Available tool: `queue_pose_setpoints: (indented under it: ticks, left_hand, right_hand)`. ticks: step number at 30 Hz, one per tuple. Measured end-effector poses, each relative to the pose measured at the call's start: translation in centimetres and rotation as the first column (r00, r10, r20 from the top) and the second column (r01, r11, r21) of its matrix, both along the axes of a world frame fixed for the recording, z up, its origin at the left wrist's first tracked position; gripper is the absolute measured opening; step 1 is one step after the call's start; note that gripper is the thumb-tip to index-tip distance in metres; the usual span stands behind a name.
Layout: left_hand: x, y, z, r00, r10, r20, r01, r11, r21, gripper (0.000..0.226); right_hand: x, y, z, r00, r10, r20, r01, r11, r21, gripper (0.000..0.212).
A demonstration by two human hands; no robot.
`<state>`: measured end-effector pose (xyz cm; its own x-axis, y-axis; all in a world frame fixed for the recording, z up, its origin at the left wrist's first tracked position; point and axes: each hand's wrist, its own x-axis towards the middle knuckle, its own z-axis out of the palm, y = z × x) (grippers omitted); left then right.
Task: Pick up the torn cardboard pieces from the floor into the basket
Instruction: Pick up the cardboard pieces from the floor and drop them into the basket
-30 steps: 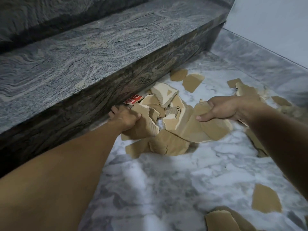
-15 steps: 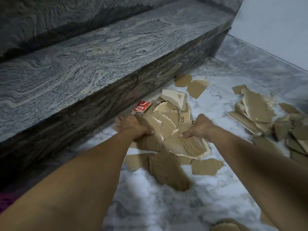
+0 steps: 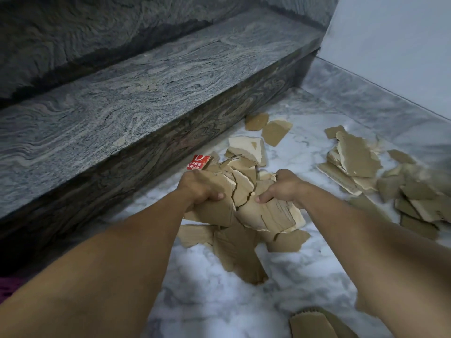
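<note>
A bundle of torn brown cardboard pieces (image 3: 246, 196) is squeezed between both hands at the foot of a stone step. My left hand (image 3: 199, 186) grips its left side with the thumb on top. From the right, my right hand (image 3: 284, 186) grips the bundle, thumb pressed on a pale piece. More pieces hang or lie under the bundle (image 3: 236, 254). A red printed scrap (image 3: 198, 162) lies by the step, just behind the bundle. No basket is in view.
A dark granite step (image 3: 151, 93) runs along the left. A second heap of cardboard (image 3: 361, 164) lies on the marble floor (image 3: 219, 301) at the right. Two loose pieces (image 3: 268, 125) lie farther back, one more at the bottom edge (image 3: 314, 323). A pale wall (image 3: 395, 45) closes the right.
My right hand has come in from the right and both hands have pushed the pieces together into one bundle. The bundle now sits tighter and slightly higher between them.
</note>
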<state>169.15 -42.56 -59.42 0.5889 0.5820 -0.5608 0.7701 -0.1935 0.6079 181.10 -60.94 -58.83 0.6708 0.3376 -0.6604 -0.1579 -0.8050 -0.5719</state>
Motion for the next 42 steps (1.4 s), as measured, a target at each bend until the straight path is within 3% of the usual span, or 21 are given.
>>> queue_pose_setpoints:
  ticks: [3, 6, 10, 14, 18, 22, 27, 33, 36, 42]
  left_hand:
    - [-0.5, 0.2, 2.2, 0.999, -0.035, -0.030, 0.037, 0.996, 0.085, 0.087]
    - [-2.0, 0.0, 6.4, 0.999, -0.039, -0.010, 0.040, 0.988, 0.147, 0.076]
    - [-4.5, 0.1, 11.9, 0.997, -0.061, 0.050, 0.054, 0.990, 0.130, 0.067]
    - [-7.8, 0.3, 17.7, 0.991, 0.044, 0.125, -0.058, 0.992, 0.110, 0.075]
    - [-12.8, 0.8, 23.9, 0.971, 0.177, 0.162, -0.200, 0.969, 0.142, 0.078]
    - [-19.7, 1.3, 29.3, 0.961, 0.235, 0.144, -0.262, 0.941, 0.215, 0.066]
    - [-30.4, 1.7, 34.3, 0.928, 0.360, 0.097, -0.373, 0.885, 0.280, 0.054]
    - [-40.8, 1.5, 35.0, 0.861, 0.506, 0.048, -0.496, 0.817, 0.294, 0.053]
    - [-43.6, 1.7, 33.5, 0.841, 0.537, 0.059, -0.527, 0.792, 0.309, 0.054]
    - [-46.3, 2.8, 30.2, 0.872, 0.483, -0.084, -0.445, 0.852, 0.276, 0.054]
  right_hand:
    - [0.2, -0.8, 2.4, 1.000, -0.011, -0.004, 0.011, 0.999, 0.030, 0.065]
    - [0.2, -1.0, 5.8, 1.000, -0.003, 0.011, 0.002, 1.000, 0.028, 0.044]
    - [-0.5, -0.6, 10.4, 0.998, 0.050, 0.027, -0.052, 0.996, 0.078, 0.073]
    - [-2.1, 1.0, 15.8, 0.992, 0.109, 0.066, -0.117, 0.983, 0.142, 0.046]
    - [-5.0, 3.3, 21.6, 0.976, 0.177, 0.125, -0.201, 0.956, 0.214, 0.058]
    - [-10.3, 5.3, 27.8, 0.967, 0.236, 0.092, -0.253, 0.917, 0.308, 0.050]
    - [-18.7, 8.1, 33.5, 0.934, 0.312, 0.172, -0.356, 0.835, 0.419, 0.052]
    - [-30.2, 12.3, 34.1, 0.915, 0.370, 0.162, -0.397, 0.750, 0.530, 0.041]
    - [-34.5, 14.7, 32.0, 0.927, 0.334, 0.171, -0.371, 0.752, 0.545, 0.049]
    - [-37.0, 17.0, 28.4, 0.858, 0.392, 0.330, -0.497, 0.795, 0.346, 0.061]
